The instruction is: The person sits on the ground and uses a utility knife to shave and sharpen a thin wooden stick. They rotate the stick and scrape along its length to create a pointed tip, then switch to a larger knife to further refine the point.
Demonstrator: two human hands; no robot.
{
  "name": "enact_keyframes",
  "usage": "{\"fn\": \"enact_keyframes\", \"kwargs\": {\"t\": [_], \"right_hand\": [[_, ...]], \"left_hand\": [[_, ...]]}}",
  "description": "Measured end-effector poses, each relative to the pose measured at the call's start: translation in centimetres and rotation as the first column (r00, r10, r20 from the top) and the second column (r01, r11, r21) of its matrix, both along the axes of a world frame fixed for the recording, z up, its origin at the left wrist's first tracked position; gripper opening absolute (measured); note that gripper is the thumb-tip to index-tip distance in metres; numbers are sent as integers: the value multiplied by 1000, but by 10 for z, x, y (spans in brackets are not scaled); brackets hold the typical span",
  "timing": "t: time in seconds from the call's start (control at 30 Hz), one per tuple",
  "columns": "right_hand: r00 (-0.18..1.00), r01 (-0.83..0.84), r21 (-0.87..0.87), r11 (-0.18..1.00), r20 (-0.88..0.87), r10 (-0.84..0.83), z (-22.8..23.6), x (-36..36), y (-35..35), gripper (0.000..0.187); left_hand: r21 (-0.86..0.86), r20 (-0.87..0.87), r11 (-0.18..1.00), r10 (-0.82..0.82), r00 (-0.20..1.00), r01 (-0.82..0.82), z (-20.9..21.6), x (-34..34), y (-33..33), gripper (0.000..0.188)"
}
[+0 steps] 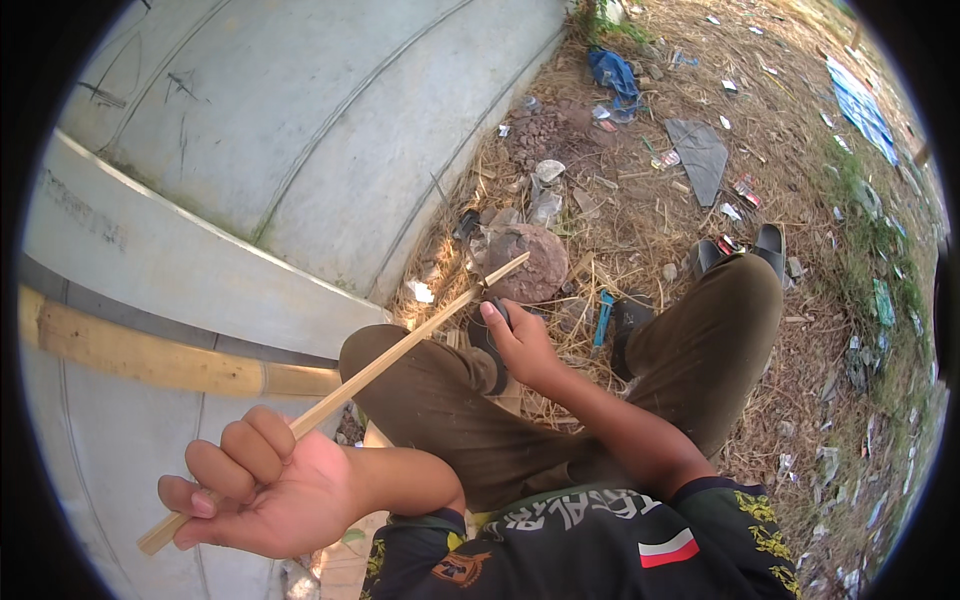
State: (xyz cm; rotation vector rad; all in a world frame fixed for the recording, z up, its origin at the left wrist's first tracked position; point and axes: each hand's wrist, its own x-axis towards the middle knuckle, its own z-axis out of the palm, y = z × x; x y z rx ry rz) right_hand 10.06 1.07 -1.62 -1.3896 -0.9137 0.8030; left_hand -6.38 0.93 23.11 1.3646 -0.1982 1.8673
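A long, pale, split-wood stick (pixel 400 345) slants from the lower left up across my right-hand side. My left hand (pixel 265 485) is closed around its lower end, with a short piece of the stick poking out beyond the thumb. Near the stick's far end, my right hand (pixel 520 345) is closed on a dark-handled tool (pixel 497 312), its thumb stretched along the top. The tool's working end meets the stick but is too small to make out. Below that end lies a large reddish-brown stone (pixel 540 262).
A grey wall (pixel 330 130) and a bamboo pole (pixel 150 345) run along my left. Straw, litter, a blue plastic bag (pixel 613 72) and a grey cloth scrap (pixel 698 158) cover the ground. A narrow blue object (pixel 603 318) lies beside my shoe, and sandals (pixel 768 245) beyond my knee.
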Motion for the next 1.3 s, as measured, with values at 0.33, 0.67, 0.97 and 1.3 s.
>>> {"fn": "enact_keyframes", "kwargs": {"t": [0.33, 0.67, 0.97, 1.3], "right_hand": [[999, -34, -69, 997, 13, 35, 1, 0, -5, 49], [976, 173, 282, 944, -181, -125, 6, -18, -22, 36], [991, 59, 149, 987, -131, -40, 34, 1, -11, 44], [949, 136, -302, 943, -232, -212, -43, -14, -7, 45]], "left_hand": [[-2, 21, 995, 101, 995, -101, 4, 5, 9, 39], [-63, 69, 979, 197, 978, -193, 2, -2, 12, 45], [-93, 108, 940, 339, 935, -330, 1, 17, -7, 46], [20, 85, 999, 23, 996, -25, 3, 33, -11, 42]]}}
